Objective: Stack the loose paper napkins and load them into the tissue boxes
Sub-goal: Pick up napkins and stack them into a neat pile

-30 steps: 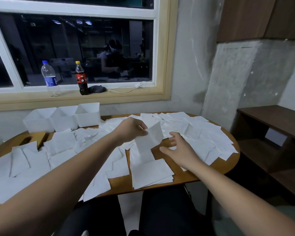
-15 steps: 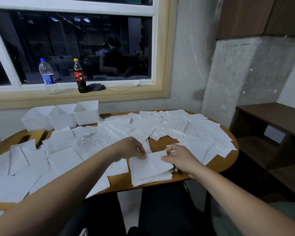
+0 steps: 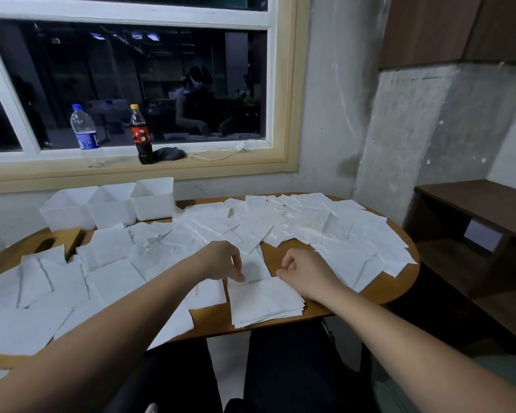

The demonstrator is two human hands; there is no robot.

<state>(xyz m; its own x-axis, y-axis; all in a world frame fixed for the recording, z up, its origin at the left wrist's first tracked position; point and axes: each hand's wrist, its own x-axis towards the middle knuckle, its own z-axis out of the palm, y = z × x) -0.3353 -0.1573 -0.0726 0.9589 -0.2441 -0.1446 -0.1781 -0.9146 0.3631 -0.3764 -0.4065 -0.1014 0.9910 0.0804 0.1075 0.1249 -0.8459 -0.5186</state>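
A dim room with a dark window; on its sill stand a water bottle and a cola bottle. Below, an oval wooden tabletop is strewn with loose napkins from left to right. Three open white tissue boxes stand in a row at the far left. A stack of napkins lies at the near edge. The left grip has its fingers curled down, pinching the stack's far left corner. The right grip is curled at the stack's far right corner; whether it pinches a napkin cannot be told.
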